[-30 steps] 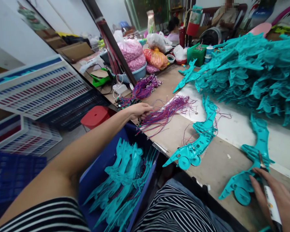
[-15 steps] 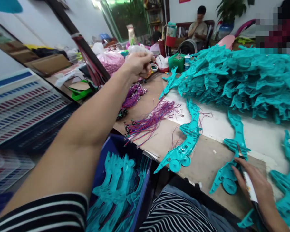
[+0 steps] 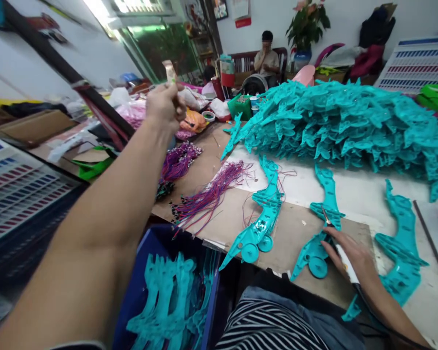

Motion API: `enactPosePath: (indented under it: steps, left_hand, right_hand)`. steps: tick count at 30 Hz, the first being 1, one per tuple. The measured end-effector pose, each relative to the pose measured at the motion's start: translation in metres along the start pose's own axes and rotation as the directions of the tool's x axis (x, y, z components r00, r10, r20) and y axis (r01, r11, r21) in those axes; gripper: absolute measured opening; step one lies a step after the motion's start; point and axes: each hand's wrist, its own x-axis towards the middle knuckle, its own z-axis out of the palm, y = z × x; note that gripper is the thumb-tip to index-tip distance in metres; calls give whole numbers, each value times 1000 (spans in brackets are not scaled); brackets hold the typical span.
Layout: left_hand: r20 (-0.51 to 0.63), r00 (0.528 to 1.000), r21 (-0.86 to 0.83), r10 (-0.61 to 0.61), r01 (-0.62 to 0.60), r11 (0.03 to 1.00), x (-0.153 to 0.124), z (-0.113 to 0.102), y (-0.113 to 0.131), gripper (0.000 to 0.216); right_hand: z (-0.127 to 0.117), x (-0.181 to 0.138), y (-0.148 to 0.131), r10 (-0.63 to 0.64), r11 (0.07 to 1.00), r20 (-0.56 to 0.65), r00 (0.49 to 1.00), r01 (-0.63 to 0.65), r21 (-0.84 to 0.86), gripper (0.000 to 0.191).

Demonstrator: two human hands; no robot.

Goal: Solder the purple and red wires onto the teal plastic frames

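My left hand (image 3: 165, 104) is raised high over the bench's left end, fingers pinched shut; what they hold is too thin to make out. Below it lies a loose bundle of purple and red wires (image 3: 208, 194). My right hand (image 3: 346, 255) rests on the bench, closed around a pen-like tool with a white body (image 3: 345, 260). The tool's tip touches a teal plastic part (image 3: 316, 248). Another teal part (image 3: 263, 218) with thin wires trailing from it lies just left of that one.
A big heap of teal parts (image 3: 343, 121) fills the back of the bench (image 3: 299, 228). A blue crate (image 3: 146, 277) of teal parts stands by my left knee. A second wire bundle (image 3: 177, 163), bags and tubs sit far left. One more teal part (image 3: 401, 253) lies right. A person (image 3: 266, 53) sits at the back.
My left hand has lifted from the wire bundle up into the air, pinched shut. My head has tilted up and right. The right hand has kept the tool on the teal part.
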Motion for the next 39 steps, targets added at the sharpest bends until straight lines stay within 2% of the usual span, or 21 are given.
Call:
enactPosePath:
  steps: [2,4,5,8,10,12,14,17,21,23,25,27,30,32,34,37,39]
  left_hand:
    - [-38,996,-121,77,-81,989,-5,2,10,27]
    - [-44,986,-117,161,-166,979,-10,5,15,27]
    - [-31,986,-76,166,-168,983,-12,8,14,26]
    - [67,994,45,90,-93,995,-22,17,7,25]
    - [182,977,10,115,-119,993,-34,26,5,19]
    - [348,920,-74,180,-165,984,-51,37,10,15]
    - [497,849,-116,182,-143,983,-75,52,19,18]
    - [617,776,-160,127,-34,986,-117,81,33,18]
    - [739,667,-242,94,133,961,-176,122,34,15]
    - [773,631,-254,66,211,944,-199,139,26,19]
    - [786,618,-255,21,293,921,-217,152,15,26]
    - [790,613,-256,-25,366,895,-229,161,2,34]
    - [799,599,-268,-58,440,857,-239,163,-19,45]
    - [813,578,-273,-71,486,830,-243,157,-33,43]
    - [838,538,-257,-93,538,803,-249,149,-46,40]
    - [897,416,-139,-146,582,801,-257,141,-64,42]
    - [920,342,-30,-190,545,838,-261,140,-75,41]
  right_hand:
    - [-1,1,-1,19,999,9,1000,-19,29,27]
    - [0,1,-2,37,998,13,999,-38,42,28]
    - [1,0,-3,45,998,8,999,-46,45,28]
    - [2,-1,-3,77,996,-43,996,-75,42,29]
    - [-3,1,-3,100,995,-106,989,-96,39,27]
    - [-16,10,-6,111,994,-168,979,-106,41,26]
    - [-34,26,-12,115,993,-244,963,-105,54,29]
    - [-64,57,-25,118,992,-412,903,-93,80,31]
    - [-90,98,-32,99,986,-470,877,-24,164,47]
    - [-92,109,-29,136,963,-426,895,-18,270,50]
    - [-89,109,-25,235,896,-308,922,-83,437,49]
    - [-85,100,-21,352,755,-122,928,-204,624,46]
    - [-88,78,-17,432,507,133,892,-362,782,44]
    - [-98,67,-12,429,437,214,877,-409,801,46]
    - [-107,65,-2,398,480,236,887,-420,770,43]
    - [-106,82,20,320,685,171,932,-353,638,33]
    - [-91,101,33,244,823,113,963,-267,501,27]
